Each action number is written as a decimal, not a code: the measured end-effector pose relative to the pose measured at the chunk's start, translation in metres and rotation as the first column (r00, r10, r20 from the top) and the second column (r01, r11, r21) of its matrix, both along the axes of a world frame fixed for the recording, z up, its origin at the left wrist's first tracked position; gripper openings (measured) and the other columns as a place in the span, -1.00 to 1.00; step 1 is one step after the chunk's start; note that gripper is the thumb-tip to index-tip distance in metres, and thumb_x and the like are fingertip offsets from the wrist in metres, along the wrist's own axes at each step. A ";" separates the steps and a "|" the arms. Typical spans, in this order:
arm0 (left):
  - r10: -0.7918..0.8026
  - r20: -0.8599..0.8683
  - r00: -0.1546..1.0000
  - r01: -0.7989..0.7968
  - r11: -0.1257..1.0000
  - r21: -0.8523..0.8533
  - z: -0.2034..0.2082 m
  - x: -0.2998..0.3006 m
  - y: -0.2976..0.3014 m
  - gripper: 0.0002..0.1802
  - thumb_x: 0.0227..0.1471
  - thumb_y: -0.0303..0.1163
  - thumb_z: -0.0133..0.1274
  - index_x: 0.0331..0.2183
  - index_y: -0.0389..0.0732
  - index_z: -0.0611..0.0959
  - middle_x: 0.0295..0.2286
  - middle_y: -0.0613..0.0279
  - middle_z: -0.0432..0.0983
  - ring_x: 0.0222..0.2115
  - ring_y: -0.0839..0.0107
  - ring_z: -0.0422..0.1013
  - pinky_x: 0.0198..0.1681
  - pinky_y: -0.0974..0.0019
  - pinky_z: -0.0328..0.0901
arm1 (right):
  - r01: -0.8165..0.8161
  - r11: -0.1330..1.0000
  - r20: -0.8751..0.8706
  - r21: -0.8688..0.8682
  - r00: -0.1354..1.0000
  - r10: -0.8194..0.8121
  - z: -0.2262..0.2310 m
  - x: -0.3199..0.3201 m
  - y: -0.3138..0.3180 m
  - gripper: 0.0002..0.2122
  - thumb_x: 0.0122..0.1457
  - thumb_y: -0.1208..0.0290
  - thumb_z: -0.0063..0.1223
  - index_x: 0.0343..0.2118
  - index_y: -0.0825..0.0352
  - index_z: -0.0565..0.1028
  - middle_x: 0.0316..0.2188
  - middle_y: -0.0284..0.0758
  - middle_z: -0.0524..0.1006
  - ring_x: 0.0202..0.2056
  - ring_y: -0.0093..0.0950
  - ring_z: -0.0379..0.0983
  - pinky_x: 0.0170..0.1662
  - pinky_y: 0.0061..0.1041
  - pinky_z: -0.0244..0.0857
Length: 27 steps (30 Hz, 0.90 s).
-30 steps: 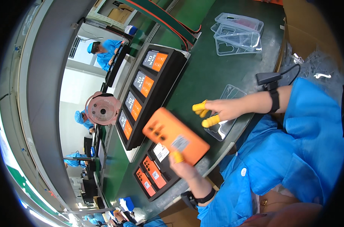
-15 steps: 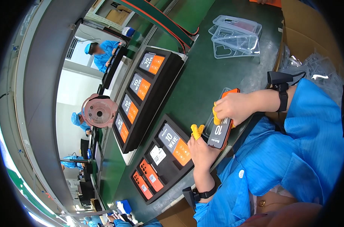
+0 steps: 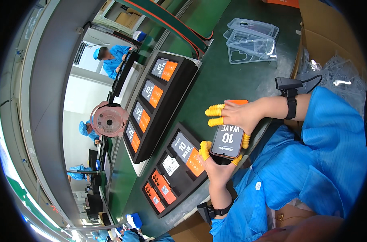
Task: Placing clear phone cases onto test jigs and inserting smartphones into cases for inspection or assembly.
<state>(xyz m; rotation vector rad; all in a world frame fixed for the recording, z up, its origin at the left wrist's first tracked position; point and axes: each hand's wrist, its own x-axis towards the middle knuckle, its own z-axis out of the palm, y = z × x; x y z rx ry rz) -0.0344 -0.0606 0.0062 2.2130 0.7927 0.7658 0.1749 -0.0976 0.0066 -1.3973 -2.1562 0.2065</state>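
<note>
A phone (image 3: 228,142) with a grey and orange front lies face up at the table's near edge. My right hand (image 3: 240,117), with yellow finger cots, spans it from above, fingers past the far side and thumb on the near side. The phone's lower end sits between the fingers and thumb of my left hand (image 3: 218,167), also in yellow cots. Whether a clear case is around the phone, I cannot tell. Beside my left hand is a black tray (image 3: 177,171) holding a grey-and-orange phone, a white label and two orange phones showing their backs.
Several grey-and-orange phones lie in a stack of black trays (image 3: 153,133) farther off. Clear phone cases (image 3: 252,40) are piled at the far right, near a cardboard box (image 3: 325,28) with more clear plastic. A pink fan (image 3: 109,120) and co-workers in blue are beyond.
The phone has turned more face up and shifted slightly left. My right hand has spread its fingers across it, and my left fingers have moved to its lower end.
</note>
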 end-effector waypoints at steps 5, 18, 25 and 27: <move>-0.066 0.012 0.998 0.063 0.985 0.163 0.012 -0.004 -0.002 0.10 -0.70 -0.31 0.38 -0.08 -0.35 0.10 -0.18 0.11 0.13 -0.14 0.33 0.13 -0.06 0.32 0.04 | -0.158 0.980 0.025 -0.119 0.986 0.162 0.009 0.001 0.003 -0.13 -0.47 0.04 0.24 -0.02 0.32 0.13 -0.15 -0.16 0.24 -0.03 -0.28 0.10 0.03 -0.08 -0.22; 0.065 0.398 0.915 0.071 0.946 -0.317 0.000 -0.001 -0.012 -0.64 -0.14 -0.38 0.06 -0.29 -0.32 0.33 -0.39 0.29 0.37 -0.38 0.61 0.27 -0.27 0.55 0.15 | 0.329 0.868 -0.144 0.371 0.944 -0.297 -0.002 -0.037 -0.004 -0.12 -0.44 0.02 0.19 -0.04 0.46 0.09 -0.21 -0.06 0.23 -0.10 -0.14 0.12 0.05 -0.07 -0.30; 0.148 0.286 0.947 -0.131 0.988 -0.078 0.006 -0.006 -0.011 -0.72 -0.23 -0.39 0.13 -0.46 -0.34 0.43 -0.59 0.22 0.43 -0.56 0.56 0.32 -0.45 0.49 0.22 | 0.171 0.945 -0.273 0.279 0.958 -0.093 0.028 -0.004 -0.006 -0.16 -0.48 -0.08 0.20 -0.13 0.41 0.20 -0.35 -0.18 0.33 -0.26 -0.26 0.26 -0.17 -0.40 0.13; 0.137 0.226 0.964 -0.146 0.989 0.023 0.011 -0.006 -0.013 -0.73 -0.24 -0.41 0.13 -0.47 -0.35 0.45 -0.58 0.17 0.44 -0.55 0.52 0.35 -0.45 0.47 0.22 | 0.144 0.971 -0.349 0.190 0.935 -0.070 0.024 0.013 0.003 -0.42 -0.31 0.02 0.17 -0.29 0.39 0.34 -0.41 -0.26 0.38 -0.33 -0.32 0.32 -0.28 -0.47 0.21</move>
